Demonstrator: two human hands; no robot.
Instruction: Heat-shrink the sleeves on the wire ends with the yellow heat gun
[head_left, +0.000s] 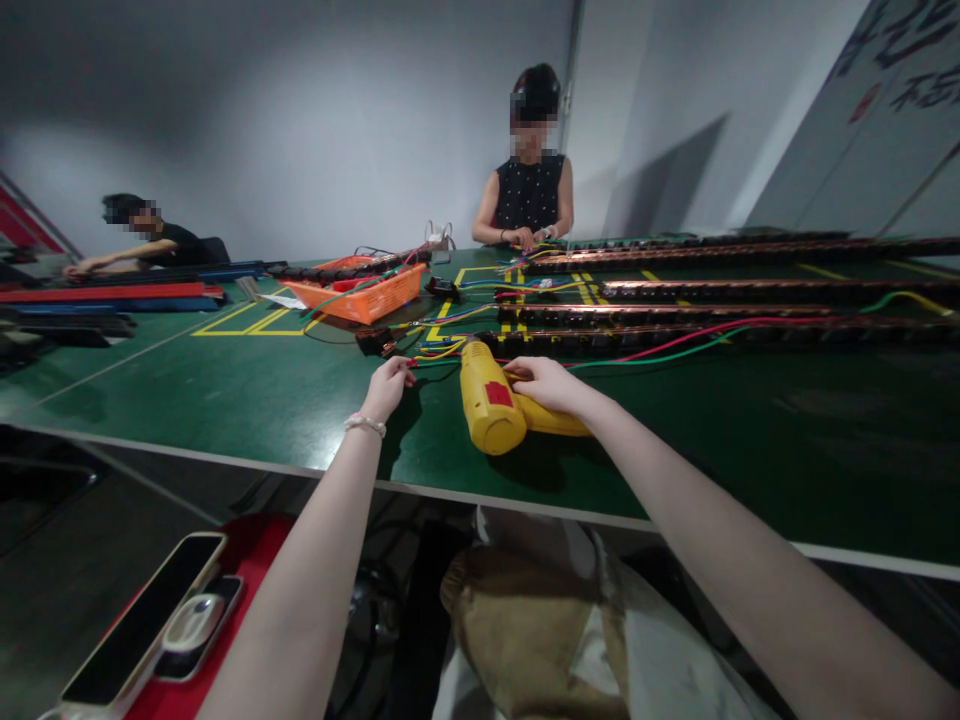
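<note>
My left hand is closed in a pinch on the ends of thin coloured wires, left of a heat gun. The yellow heat gun, with a red patch on its body, points away from me toward the wires. My right hand is curled at its handle, fingers against the body; part of the grip is hidden. Just beyond lie long dark strips with copper-coloured edges. Red and green wires run along the nearest one.
An orange basket holding wired parts stands on the green table. A small black part lies near my left hand. One person works across the table, another at far left. Phones rest on a red surface below.
</note>
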